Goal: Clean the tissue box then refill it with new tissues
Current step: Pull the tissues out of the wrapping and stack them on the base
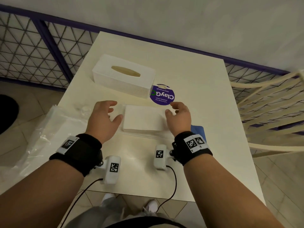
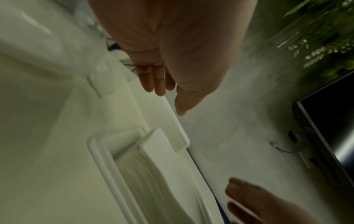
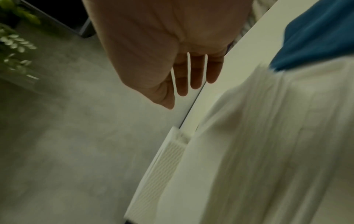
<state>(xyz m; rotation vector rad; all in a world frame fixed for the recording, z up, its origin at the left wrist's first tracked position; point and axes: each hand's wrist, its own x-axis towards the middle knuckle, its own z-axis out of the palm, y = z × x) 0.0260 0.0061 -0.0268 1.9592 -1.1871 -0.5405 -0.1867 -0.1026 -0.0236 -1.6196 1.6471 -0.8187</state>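
Behind open hands (image 1: 141,116), tissue box (image 1: 123,75) lies left-right.

White rectangular plastic tissue box (image 1: 123,76) with oval slot stands on the cream bench (image 1: 197,89), touching a round purple sticker (image 1: 162,96). Nearer, a stack of white folded tissues (image 1: 143,119) lies flat. Left hand (image 1: 103,119) and right hand (image 1: 179,117) flank the stack, fingers loosely curled, holding nothing. Clear plastic wrapper (image 1: 49,129) overhangs the bench's left edge; blue cloth (image 1: 197,130) right of the stack.
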